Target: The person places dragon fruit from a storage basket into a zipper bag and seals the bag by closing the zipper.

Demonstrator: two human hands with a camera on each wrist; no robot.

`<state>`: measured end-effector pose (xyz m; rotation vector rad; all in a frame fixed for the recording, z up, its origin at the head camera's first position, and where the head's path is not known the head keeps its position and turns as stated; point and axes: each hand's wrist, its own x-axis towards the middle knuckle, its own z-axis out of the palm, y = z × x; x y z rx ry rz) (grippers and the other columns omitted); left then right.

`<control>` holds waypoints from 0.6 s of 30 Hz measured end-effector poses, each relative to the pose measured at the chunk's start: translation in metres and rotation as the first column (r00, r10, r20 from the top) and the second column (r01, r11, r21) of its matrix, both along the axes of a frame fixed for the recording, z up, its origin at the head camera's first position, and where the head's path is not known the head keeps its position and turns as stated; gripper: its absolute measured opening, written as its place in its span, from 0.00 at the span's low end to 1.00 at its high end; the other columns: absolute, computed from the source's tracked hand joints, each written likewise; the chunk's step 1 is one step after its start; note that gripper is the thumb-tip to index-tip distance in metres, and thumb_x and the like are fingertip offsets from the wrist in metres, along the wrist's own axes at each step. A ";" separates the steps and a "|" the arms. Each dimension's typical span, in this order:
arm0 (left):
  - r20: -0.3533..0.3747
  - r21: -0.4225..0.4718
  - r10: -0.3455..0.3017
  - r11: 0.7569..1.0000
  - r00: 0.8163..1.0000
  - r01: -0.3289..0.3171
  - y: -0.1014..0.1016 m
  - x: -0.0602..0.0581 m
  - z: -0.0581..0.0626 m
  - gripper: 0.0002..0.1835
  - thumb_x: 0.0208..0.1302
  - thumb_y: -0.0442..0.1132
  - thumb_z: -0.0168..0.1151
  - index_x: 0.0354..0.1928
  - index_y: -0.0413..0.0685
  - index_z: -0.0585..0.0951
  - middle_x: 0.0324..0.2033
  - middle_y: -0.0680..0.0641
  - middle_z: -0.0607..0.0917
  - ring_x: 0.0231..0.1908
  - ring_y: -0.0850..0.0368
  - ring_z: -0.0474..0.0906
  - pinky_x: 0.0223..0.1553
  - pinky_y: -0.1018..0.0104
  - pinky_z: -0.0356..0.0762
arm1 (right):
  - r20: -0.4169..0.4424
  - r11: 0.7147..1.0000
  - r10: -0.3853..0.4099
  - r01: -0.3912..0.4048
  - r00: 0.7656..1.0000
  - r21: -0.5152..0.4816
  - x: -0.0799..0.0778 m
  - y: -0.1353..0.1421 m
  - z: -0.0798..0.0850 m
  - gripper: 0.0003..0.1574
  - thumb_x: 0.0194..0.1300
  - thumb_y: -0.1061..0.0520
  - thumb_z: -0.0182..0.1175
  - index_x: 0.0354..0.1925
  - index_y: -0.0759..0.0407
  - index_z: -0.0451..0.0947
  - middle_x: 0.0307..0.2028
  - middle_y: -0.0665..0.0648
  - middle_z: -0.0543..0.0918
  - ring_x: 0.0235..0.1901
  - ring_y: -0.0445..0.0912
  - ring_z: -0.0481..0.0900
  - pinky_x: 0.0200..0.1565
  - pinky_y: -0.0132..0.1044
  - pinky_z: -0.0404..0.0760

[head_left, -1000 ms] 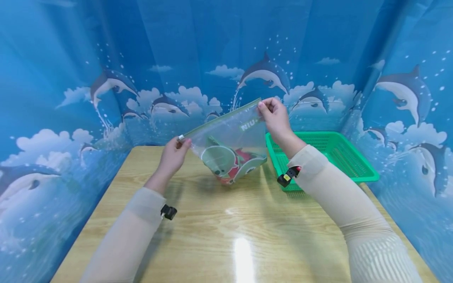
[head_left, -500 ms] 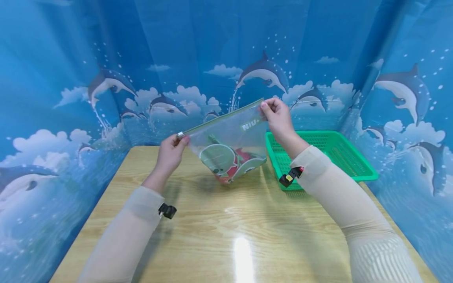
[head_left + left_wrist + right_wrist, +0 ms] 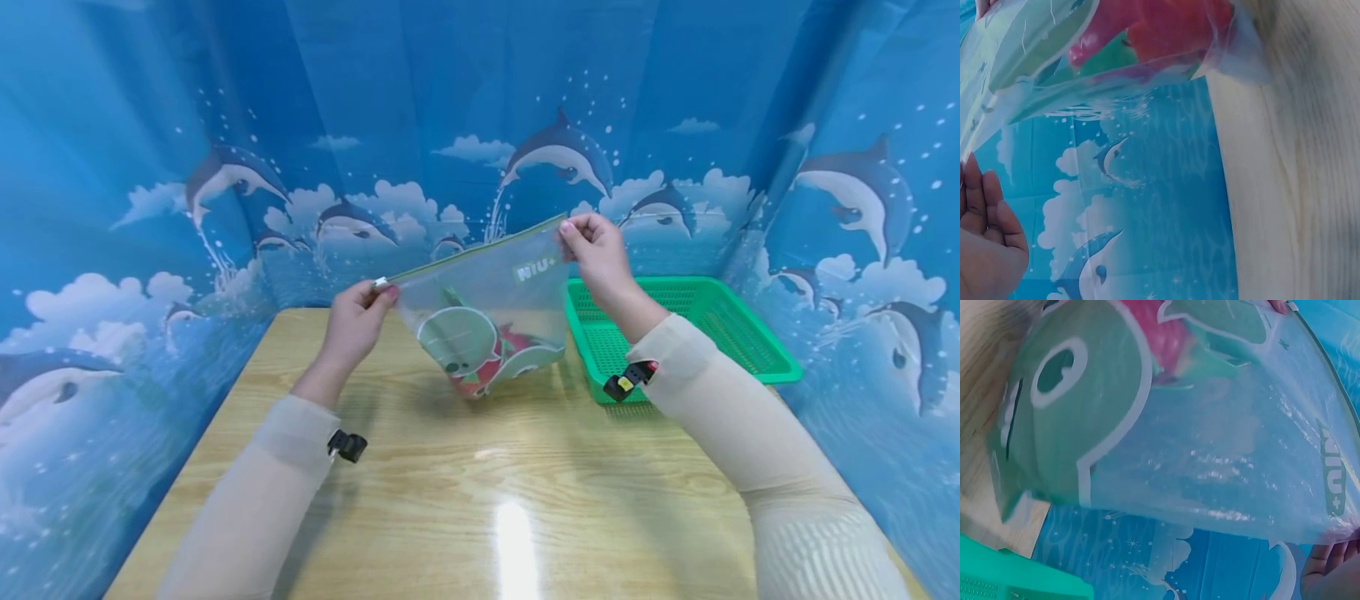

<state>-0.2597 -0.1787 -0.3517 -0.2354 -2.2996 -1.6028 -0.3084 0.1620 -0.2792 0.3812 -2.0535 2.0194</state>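
A clear slider zip bag (image 3: 487, 308) with a green cartoon print and "NIU+" lettering hangs tilted above the table in the head view. Its green top edge slopes up to the right. My left hand (image 3: 356, 321) pinches the lower top corner, beside the white slider (image 3: 380, 282). At the higher top corner, my right hand (image 3: 600, 250) pinches the bag between thumb and fingers. Red and green items (image 3: 1172, 31) lie in the bottom of the bag; their kind is unclear through the film. The zip looks closed along the top, but I cannot tell for sure.
A green perforated plastic basket (image 3: 720, 333) stands at the table's back right, partly behind my right forearm. The wooden table (image 3: 450, 492) extends beneath the bag. A blue dolphin-print curtain (image 3: 420, 100) encloses the back and both sides.
My right hand has shifted slightly right and down, and my left hand slightly left. The bag is stretched a little wider, and its top edge slopes less. Both hands keep their grip.
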 end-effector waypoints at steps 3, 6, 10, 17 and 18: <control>0.012 -0.040 -0.029 0.999 1.000 0.029 -0.006 0.004 0.005 0.18 0.73 0.48 0.59 0.46 0.38 0.84 0.42 0.42 0.86 0.42 0.56 0.81 0.43 0.66 0.80 | 0.014 1.000 0.011 -0.011 1.000 -0.007 0.005 0.002 -0.001 0.08 0.76 0.56 0.55 0.40 0.59 0.76 0.35 0.52 0.81 0.34 0.43 0.76 0.38 0.32 0.80; 0.043 -0.084 -0.075 0.993 0.996 0.079 -0.013 0.008 0.012 0.20 0.72 0.51 0.59 0.45 0.38 0.85 0.44 0.42 0.87 0.46 0.55 0.81 0.50 0.59 0.79 | 0.017 0.999 0.037 -0.037 0.999 -0.038 0.011 0.006 -0.003 0.08 0.76 0.57 0.55 0.39 0.59 0.76 0.33 0.53 0.80 0.32 0.43 0.76 0.35 0.31 0.79; 0.095 -0.098 -0.116 0.987 0.989 0.125 -0.019 0.012 0.021 0.20 0.73 0.52 0.59 0.45 0.39 0.84 0.45 0.43 0.87 0.48 0.53 0.80 0.56 0.52 0.76 | 0.014 0.995 0.062 -0.060 0.998 -0.081 0.019 0.007 -0.005 0.09 0.76 0.58 0.54 0.37 0.61 0.75 0.31 0.54 0.79 0.28 0.43 0.75 0.30 0.31 0.78; 0.166 0.026 -0.037 0.999 0.985 0.033 -0.010 0.002 0.023 0.22 0.72 0.53 0.59 0.52 0.41 0.83 0.43 0.48 0.85 0.43 0.59 0.78 0.47 0.65 0.78 | 0.040 0.995 0.034 -0.030 0.999 -0.093 0.012 0.001 -0.004 0.10 0.76 0.55 0.55 0.40 0.62 0.75 0.32 0.54 0.78 0.27 0.43 0.73 0.30 0.32 0.77; 0.172 0.046 -0.017 0.999 0.985 0.009 -0.007 -0.001 0.022 0.22 0.72 0.53 0.59 0.52 0.41 0.83 0.43 0.47 0.85 0.42 0.58 0.78 0.45 0.66 0.78 | 0.048 0.996 0.021 -0.017 0.999 -0.085 0.009 0.000 -0.004 0.10 0.75 0.55 0.56 0.40 0.61 0.75 0.33 0.54 0.78 0.27 0.43 0.73 0.30 0.32 0.77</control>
